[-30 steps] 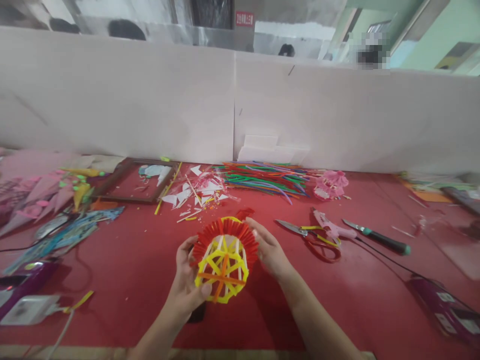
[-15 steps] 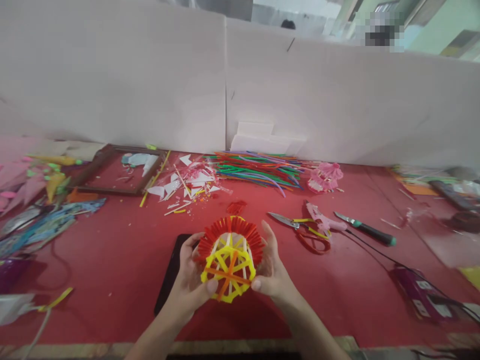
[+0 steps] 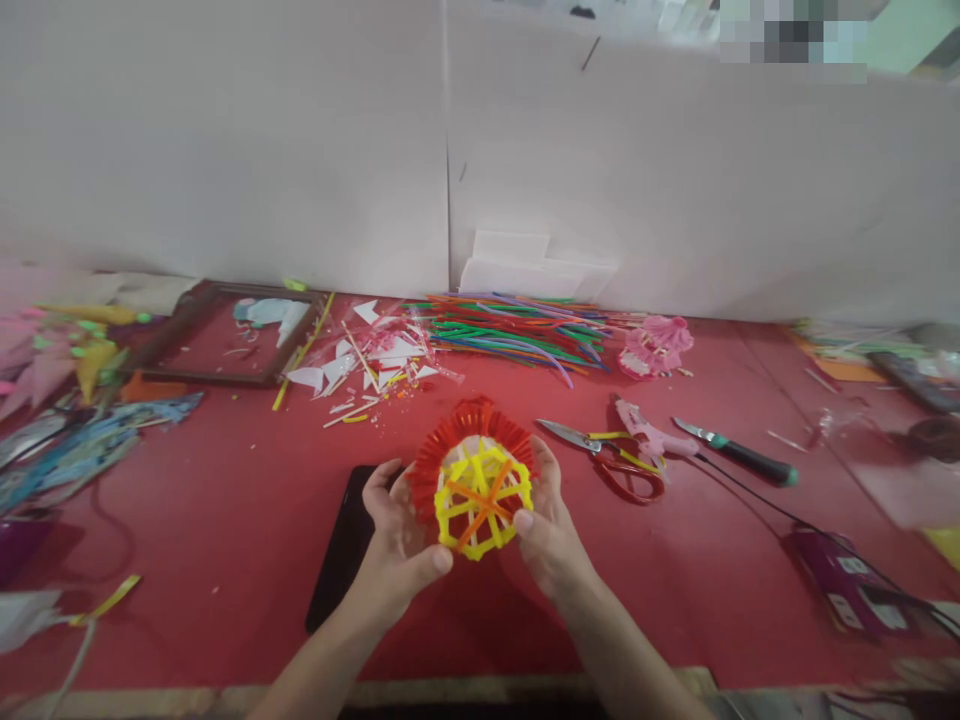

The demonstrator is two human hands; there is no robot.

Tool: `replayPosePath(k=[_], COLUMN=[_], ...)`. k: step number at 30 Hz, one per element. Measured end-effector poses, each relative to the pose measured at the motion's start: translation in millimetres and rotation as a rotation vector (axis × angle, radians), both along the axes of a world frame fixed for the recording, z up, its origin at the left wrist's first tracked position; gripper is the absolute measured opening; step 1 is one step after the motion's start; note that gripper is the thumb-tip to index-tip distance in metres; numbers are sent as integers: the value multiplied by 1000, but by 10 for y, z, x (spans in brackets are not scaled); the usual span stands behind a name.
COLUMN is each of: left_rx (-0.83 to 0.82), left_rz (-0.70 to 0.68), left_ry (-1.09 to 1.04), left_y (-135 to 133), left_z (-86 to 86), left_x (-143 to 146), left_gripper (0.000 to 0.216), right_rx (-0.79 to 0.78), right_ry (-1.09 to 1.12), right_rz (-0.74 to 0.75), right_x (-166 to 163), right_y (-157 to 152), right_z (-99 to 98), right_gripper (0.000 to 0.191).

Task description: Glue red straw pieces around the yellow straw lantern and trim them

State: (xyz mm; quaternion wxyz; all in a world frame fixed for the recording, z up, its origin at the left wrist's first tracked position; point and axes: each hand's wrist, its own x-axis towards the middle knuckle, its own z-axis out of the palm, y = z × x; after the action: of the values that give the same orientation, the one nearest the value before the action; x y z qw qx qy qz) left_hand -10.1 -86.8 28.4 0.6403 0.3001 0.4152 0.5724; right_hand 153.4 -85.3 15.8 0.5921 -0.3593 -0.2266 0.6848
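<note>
Between my two hands is a small round craft basket [image 3: 484, 500], with a yellow and orange spoked end facing me, pale sticks along its side and a red fringed rim at the far end. My left hand [image 3: 401, 535] grips its left side, the thumb near the yellow ring's lower edge. On the right side, my right hand [image 3: 551, 525] holds it with the thumb on the yellow ring. Most of the fingers behind the fringe are hidden. A black phone [image 3: 341, 550] lies on the table under my left hand.
Scissors [image 3: 600, 455], a pink glue gun [image 3: 652, 435] and a utility knife [image 3: 739, 452] lie to the right on the red table [image 3: 645, 590]. Pipe cleaners [image 3: 517, 335], a pink craft piece [image 3: 656, 347], white scraps [image 3: 367, 365] and a brown frame [image 3: 202, 378] stand farther back.
Both hands have moved the basket slightly up and to the right and turned it, so the orange cross sits at another angle. My view has shifted a little.
</note>
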Motion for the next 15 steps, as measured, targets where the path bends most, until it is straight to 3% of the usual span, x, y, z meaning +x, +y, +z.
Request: replayPosePath(k=[4, 9, 11, 13, 15], left_rx=[-83, -195, -230, -251, -228], left_rz=[-14, 98, 95, 52, 47], left_ry=[-74, -157, -214, -257, -273], left_y=[-20, 49, 97, 140, 168], left_z=[-2, 51, 56, 54, 47], left_x=[63, 18, -59, -158, -260], left_gripper=[100, 87, 76, 67, 55], right_rx=[10, 105, 153, 178, 146], right_ry=[-11, -142, -448, -1045, -1236], right_rz=[-55, -64, -112, -301, -445], right_x=[-102, -29, 202, 540, 920], right_y=[7, -4, 23, 70, 116], right_z=[4, -173, -200, -198, -204], right_gripper=[135, 124, 88, 52, 44])
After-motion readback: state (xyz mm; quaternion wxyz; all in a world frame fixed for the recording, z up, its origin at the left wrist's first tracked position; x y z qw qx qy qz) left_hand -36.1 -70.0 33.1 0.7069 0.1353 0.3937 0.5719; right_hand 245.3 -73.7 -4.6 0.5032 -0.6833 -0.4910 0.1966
